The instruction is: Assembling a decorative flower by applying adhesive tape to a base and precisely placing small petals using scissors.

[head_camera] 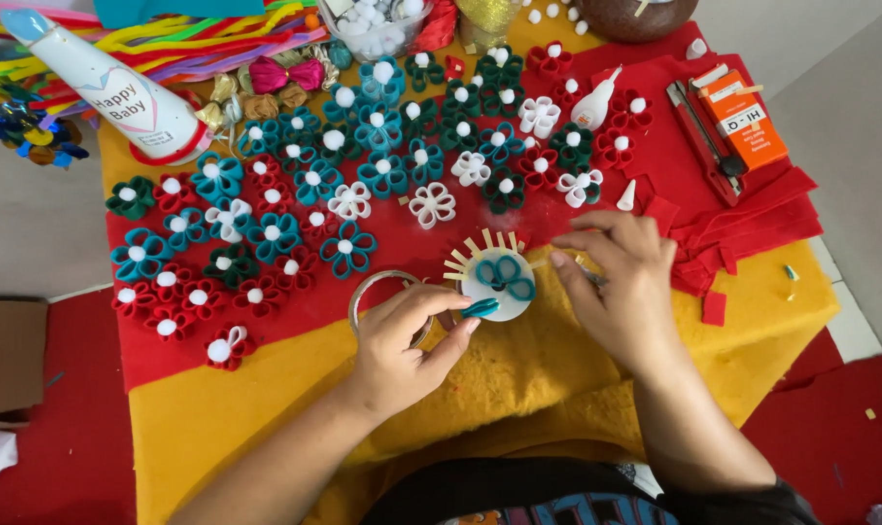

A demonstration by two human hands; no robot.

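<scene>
Teal loop [481,308] | pinched in left hand [399,342] | right hand [621,285] perhaps holding tool | bowl [380,31]: white pompoms

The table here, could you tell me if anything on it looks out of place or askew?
Mostly tidy. The flowers lie in rows, but the white bottle lies tipped on its side at the top left, and small red scraps lie loose near the right hand.
</scene>
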